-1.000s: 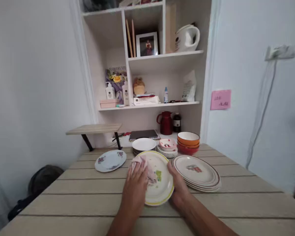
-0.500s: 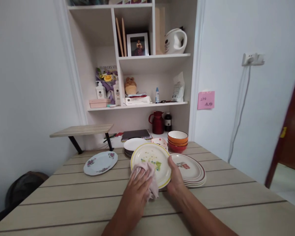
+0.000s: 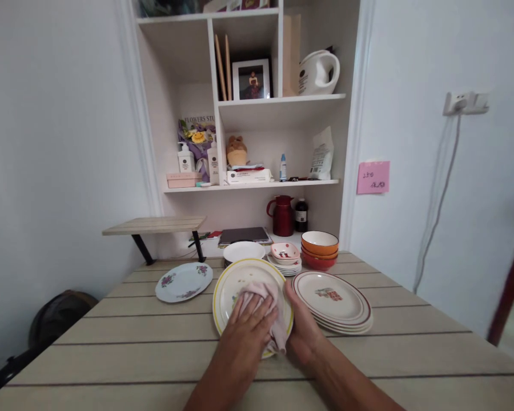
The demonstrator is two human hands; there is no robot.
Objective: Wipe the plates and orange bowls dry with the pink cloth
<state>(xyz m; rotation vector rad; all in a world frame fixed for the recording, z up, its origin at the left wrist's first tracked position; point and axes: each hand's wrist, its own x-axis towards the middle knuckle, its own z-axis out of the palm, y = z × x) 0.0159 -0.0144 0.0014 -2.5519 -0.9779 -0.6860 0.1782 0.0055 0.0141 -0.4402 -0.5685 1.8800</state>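
A yellow-rimmed plate (image 3: 229,291), tilted up towards the wearer, is held over the near part of a slatted wooden table (image 3: 145,354); whether its lower edge touches the wood cannot be told. The left hand (image 3: 252,319) lies flat with fingers extended, pressing a pale pink cloth (image 3: 270,290) against the plate's face. The right hand (image 3: 305,325) grips the plate's right edge, thumb by the rim; its other fingers are hidden.

To the plate's left, well apart, lies a flowered plate (image 3: 184,282). Just to its right sits a stack of red-rimmed plates (image 3: 338,299). Behind it stand white plates (image 3: 244,250), small dishes (image 3: 285,251) and, further right, stacked bowls (image 3: 320,244).

The step in hand appears to be wiping the plate's face. Going on would call for a steady right-hand grip while the cloth reaches the uncovered left side.
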